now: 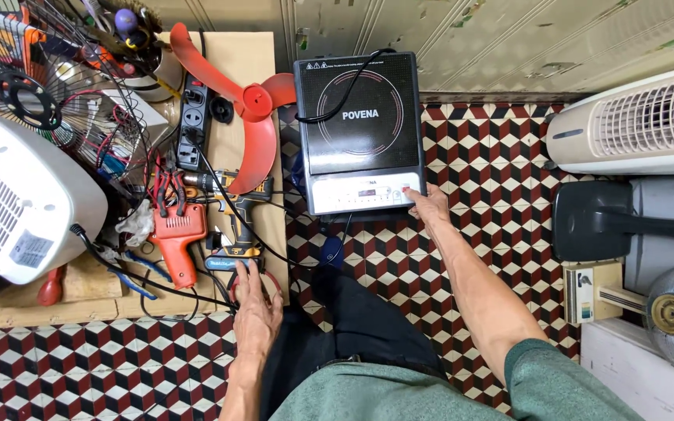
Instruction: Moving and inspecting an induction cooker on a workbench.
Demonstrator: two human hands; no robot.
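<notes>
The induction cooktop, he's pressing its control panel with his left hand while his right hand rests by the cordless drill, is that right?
Not quite: the hands are swapped. In the head view the right hand presses the control panel of the induction cooktop, while the left hand rests by the cordless drill.

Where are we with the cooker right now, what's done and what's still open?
Done: the induction cooker sits closed on the tiled floor, its cord lying across the glass. In hand: the right hand presses the front control panel, while the left hand rests by the drill on the board. Left: whether the cooker is powered or responding cannot be told.
</notes>
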